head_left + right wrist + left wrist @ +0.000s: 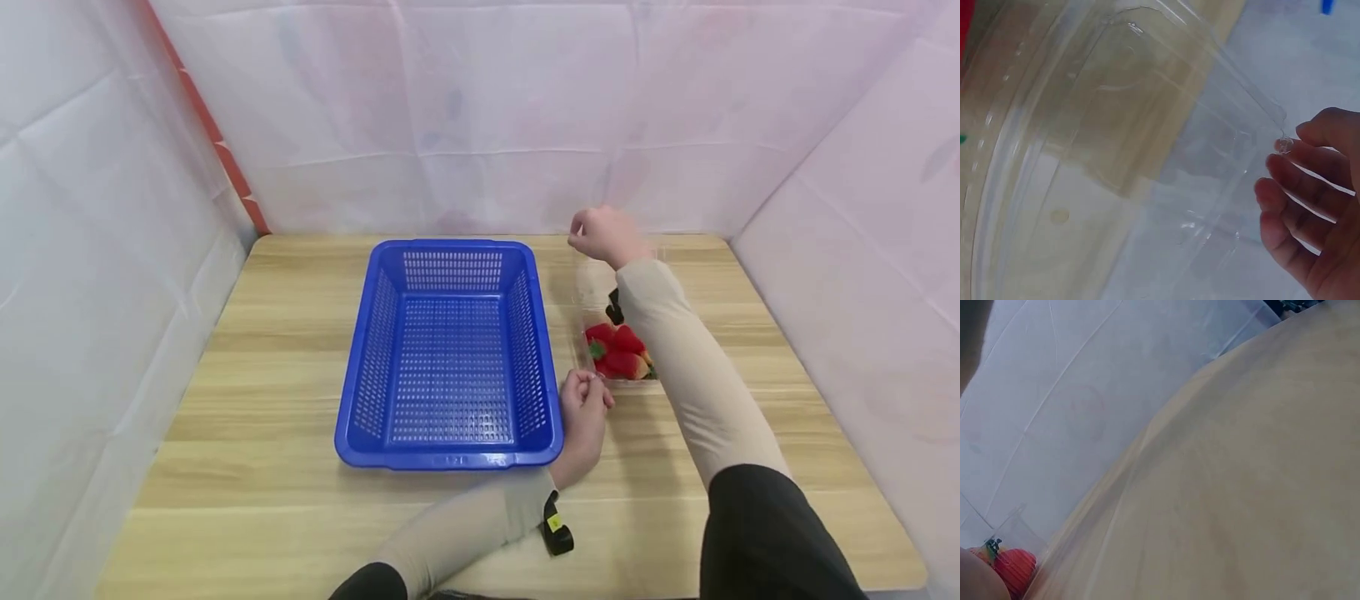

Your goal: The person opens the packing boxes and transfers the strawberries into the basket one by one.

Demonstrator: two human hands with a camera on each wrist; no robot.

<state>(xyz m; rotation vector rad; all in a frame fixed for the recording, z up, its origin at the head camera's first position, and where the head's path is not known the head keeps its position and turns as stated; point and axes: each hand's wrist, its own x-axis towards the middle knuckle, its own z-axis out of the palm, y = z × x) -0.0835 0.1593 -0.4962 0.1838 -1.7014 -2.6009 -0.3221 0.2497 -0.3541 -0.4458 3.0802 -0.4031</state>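
Observation:
A clear plastic clamshell box (585, 354) holds several red strawberries (618, 362) and stands right of the blue basket. Its clear hinged lid (1147, 112) is raised toward the back. My right hand (609, 236) pinches the lid's corner between thumb and forefinger, its other fingers loosely bent, as the right wrist view shows. At the box's near left corner, my left hand (587, 417) holds the rim with curled fingers. In the left wrist view, only part of that hand (982, 578) shows beside a strawberry (1015, 572). The right forearm covers part of the box.
A blue perforated basket (448, 460) stands left of the box, close to the left hand, with nothing inside. The wooden table (270, 400) is bounded by white sheets (450, 108) at the back and both sides.

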